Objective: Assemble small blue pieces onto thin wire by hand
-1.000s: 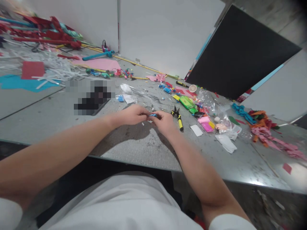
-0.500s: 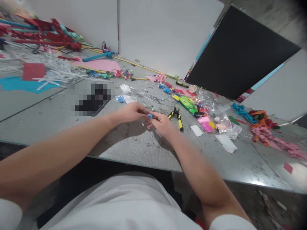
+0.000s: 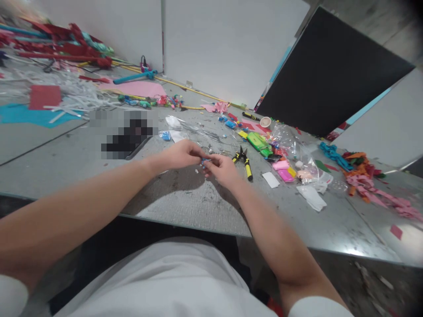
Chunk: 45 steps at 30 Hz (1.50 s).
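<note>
My left hand (image 3: 182,155) and my right hand (image 3: 222,169) meet over the grey table (image 3: 185,202), fingertips together. Between them they pinch a small blue piece (image 3: 205,161), mostly hidden by the fingers. Black and yellow pliers (image 3: 245,161) lie just right of my right hand.
Right of the pliers lie a green packet (image 3: 259,142), pink and yellow blocks (image 3: 283,170), clear plastic bags (image 3: 291,141) and white paper scraps (image 3: 310,197). Coloured strips (image 3: 366,178) pile at far right. A black board (image 3: 330,72) leans at the back. Red and white paper clutter (image 3: 59,83) fills the far left.
The fingers of both hands have shifted slightly around the small blue piece; it now shows less. The arms stay in place.
</note>
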Tool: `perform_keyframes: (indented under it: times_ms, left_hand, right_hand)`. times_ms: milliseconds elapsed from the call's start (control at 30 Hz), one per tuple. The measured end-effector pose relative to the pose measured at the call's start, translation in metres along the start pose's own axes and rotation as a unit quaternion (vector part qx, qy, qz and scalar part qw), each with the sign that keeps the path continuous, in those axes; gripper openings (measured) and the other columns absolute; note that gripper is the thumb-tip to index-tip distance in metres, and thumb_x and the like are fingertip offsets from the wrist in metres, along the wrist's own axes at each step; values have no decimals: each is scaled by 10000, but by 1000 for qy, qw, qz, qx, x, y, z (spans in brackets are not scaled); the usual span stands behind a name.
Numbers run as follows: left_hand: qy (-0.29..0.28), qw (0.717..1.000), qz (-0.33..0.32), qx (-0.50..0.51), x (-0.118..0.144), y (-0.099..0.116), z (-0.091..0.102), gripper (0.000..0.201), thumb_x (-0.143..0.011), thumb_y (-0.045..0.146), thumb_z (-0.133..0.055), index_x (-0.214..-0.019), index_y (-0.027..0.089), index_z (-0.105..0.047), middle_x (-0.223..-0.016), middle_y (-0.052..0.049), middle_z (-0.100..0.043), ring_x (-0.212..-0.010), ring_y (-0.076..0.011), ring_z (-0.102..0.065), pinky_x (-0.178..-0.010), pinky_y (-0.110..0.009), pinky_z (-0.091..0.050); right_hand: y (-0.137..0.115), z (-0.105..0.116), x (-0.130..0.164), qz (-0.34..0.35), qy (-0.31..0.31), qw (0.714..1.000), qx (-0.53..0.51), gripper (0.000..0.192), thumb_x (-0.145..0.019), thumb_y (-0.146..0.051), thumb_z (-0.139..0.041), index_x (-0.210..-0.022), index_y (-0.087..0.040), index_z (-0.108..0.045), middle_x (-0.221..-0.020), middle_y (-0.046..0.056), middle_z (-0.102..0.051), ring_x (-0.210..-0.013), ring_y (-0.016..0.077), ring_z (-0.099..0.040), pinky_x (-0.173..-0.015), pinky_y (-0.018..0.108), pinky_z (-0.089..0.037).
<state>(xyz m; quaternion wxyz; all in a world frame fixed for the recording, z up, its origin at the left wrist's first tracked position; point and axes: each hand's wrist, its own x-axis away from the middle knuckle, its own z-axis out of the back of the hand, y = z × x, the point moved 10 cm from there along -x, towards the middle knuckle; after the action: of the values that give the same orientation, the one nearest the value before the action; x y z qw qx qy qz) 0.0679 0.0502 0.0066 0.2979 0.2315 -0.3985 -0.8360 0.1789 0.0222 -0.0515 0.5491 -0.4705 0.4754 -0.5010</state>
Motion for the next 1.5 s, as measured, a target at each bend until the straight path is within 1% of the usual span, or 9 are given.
perform_keyframes:
  times_ms: [167, 300, 500, 667, 933, 1133, 1233, 1333, 1500]
  left_hand:
    - [-22, 999, -4, 38, -2, -3, -7, 287, -780, 226, -662, -1032, 173, -789, -875, -52, -805, -792, -199, -723, -726, -303, -539]
    - [-15, 997, -3, 82, -4, -9, -8, 276, -814, 318, -728, -1051, 183, -688, -842, -54, -797, -779, -198, -739, -706, -296, -529]
    - [-22, 1000, 20, -3, -4, -9, -8, 272, -792, 331, -722, -1012, 173, -751, -872, -50, -783, -799, -194, -706, -699, -282, -489]
    - [-6, 992, 7, -125, -3, -2, -5, 204, -804, 351, -669, -827, 175, -768, -670, 6, -690, -598, -134, -563, -563, -253, -365]
    - [9, 995, -1, -95, -1, 3, -3, 257, -838, 383, -665, -732, 163, -744, -615, -7, -663, -556, -125, -539, -527, -247, -343]
    - [-16, 1000, 13, 20, -4, -7, -10, 234, -868, 344, -683, -997, 187, -801, -827, -44, -780, -739, -165, -693, -656, -252, -501]
    - [-29, 993, 52, 102, -3, -14, -15, 254, -899, 371, -675, -1030, 188, -794, -919, -77, -796, -807, -179, -725, -738, -286, -565]
    - [-45, 983, 70, 163, -1, -14, -20, 271, -905, 407, -690, -995, 170, -784, -942, -98, -790, -818, -183, -727, -780, -314, -585]
    - [-41, 986, 44, 155, -1, -9, -17, 248, -848, 335, -736, -1019, 159, -770, -936, -94, -788, -837, -187, -726, -812, -327, -573]
  right_hand:
    - [-9, 4, 3, 23, 12, 998, 49, 181, -882, -347, -702, -924, -172, -699, -734, 23, -723, -601, 149, -696, -587, 290, -595]
    - [-12, 5, 5, 39, 13, 998, 56, 224, -882, -405, -700, -962, -196, -695, -752, 25, -724, -636, 169, -716, -631, 323, -616]
    - [-9, -4, 2, 49, -30, 998, 4, 183, -827, -283, -638, -954, -205, -745, -871, 27, -743, -751, 160, -729, -786, 372, -646]
    - [-13, -3, 5, 33, -18, 999, -28, 218, -844, -269, -587, -975, -231, -757, -1002, 24, -766, -869, 168, -730, -826, 364, -649]
    - [-12, 2, 8, 21, 22, 996, -83, 313, -841, -505, -767, -932, -221, -671, -851, 25, -762, -798, 193, -760, -796, 384, -661]
    - [-9, 10, 4, 31, 33, 997, -55, 250, -761, -381, -848, -894, -199, -740, -924, 40, -789, -874, 190, -758, -930, 419, -632]
    - [-15, 15, 2, 60, 45, 997, 4, 176, -759, -303, -836, -877, -202, -753, -951, 57, -801, -945, 216, -763, -967, 431, -617]
    - [-26, 15, 5, 110, 48, 991, 54, 287, -781, -226, -798, -1065, -223, -755, -1067, 70, -802, -1053, 236, -760, -1019, 440, -597]
    - [-44, -3, 16, 181, -7, 968, 172, 617, -835, -106, -679, -1418, -301, -626, -1376, 66, -710, -1327, 247, -650, -1194, 485, -468]
